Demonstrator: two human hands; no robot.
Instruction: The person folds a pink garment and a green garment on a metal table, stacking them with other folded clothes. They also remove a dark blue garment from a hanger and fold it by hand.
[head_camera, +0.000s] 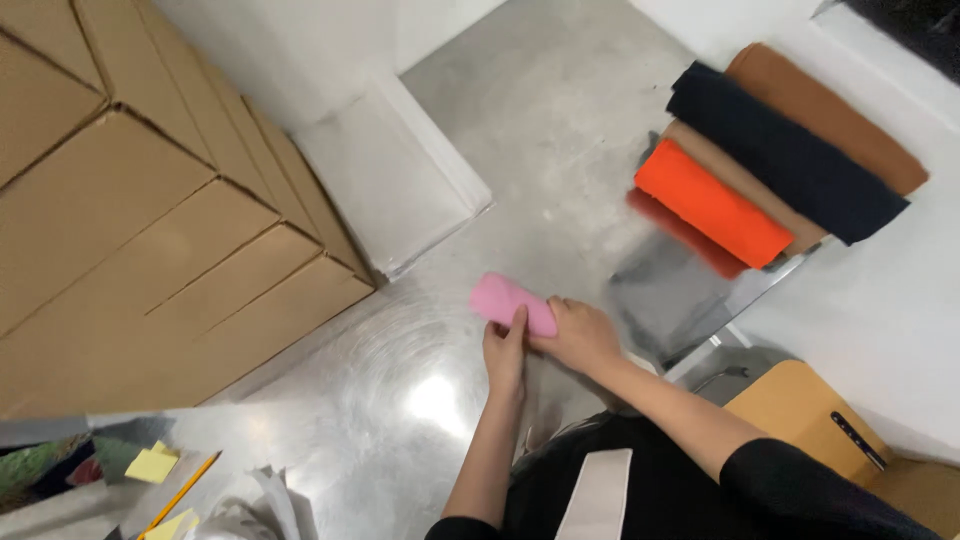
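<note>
Head view, frame centre: pink cloth roll (512, 303) pinched between left hand (505, 355) and right hand (580, 335), fingers pressed together to keep it wound. Upper right: folded fabrics (780, 160) stacked overlapping, colours exposed; cardboard boxes (130, 220) left.

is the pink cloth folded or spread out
Folded or rolled: the pink cloth is a compact oblong bundle, gripped at one end by the left hand and right hand.

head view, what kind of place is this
Probably a storeroom or packing area of a workshop: stacked cardboard boxes, a bare concrete floor, and folded cloths in several colours laid out on a white table. Both hands hold a pink roll.
</note>
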